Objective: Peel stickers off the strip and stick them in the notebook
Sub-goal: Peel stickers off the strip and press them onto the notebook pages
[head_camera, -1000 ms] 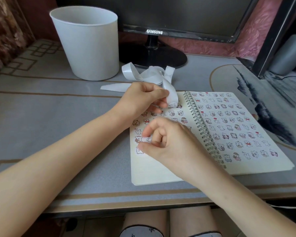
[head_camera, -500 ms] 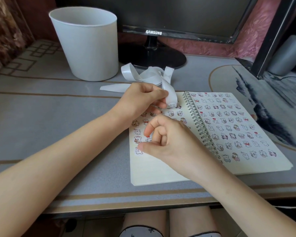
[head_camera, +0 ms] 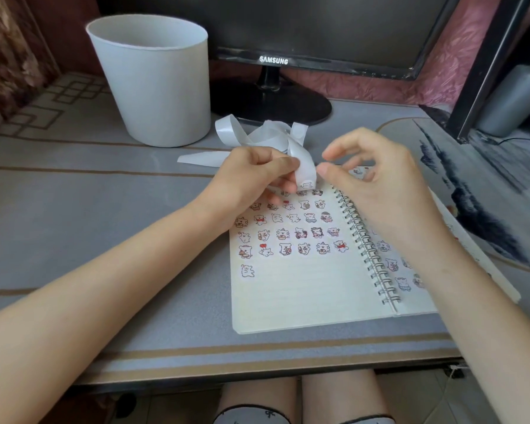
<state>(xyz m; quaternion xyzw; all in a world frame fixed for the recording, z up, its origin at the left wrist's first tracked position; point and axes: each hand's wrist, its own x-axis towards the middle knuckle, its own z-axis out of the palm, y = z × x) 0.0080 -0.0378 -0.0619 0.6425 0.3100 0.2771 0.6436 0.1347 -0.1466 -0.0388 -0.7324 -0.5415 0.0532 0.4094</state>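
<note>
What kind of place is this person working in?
Probably a home desk: a Samsung monitor stands at the back, a white bin sits on the desk mat, and a notebook lies open.

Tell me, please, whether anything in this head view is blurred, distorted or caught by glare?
Head view: the fingers of the right hand are blurred, the left hand and notebook sharp; head view: soft sheen on the strip, no harsh glare; head view: the wide lens slants the lower edge of the monitor.

"SAMSUNG" in pale capitals on the lower bezel of the monitor (head_camera: pixel 318 32), right above its stand (head_camera: pixel 270 102); no other text is legible.
</note>
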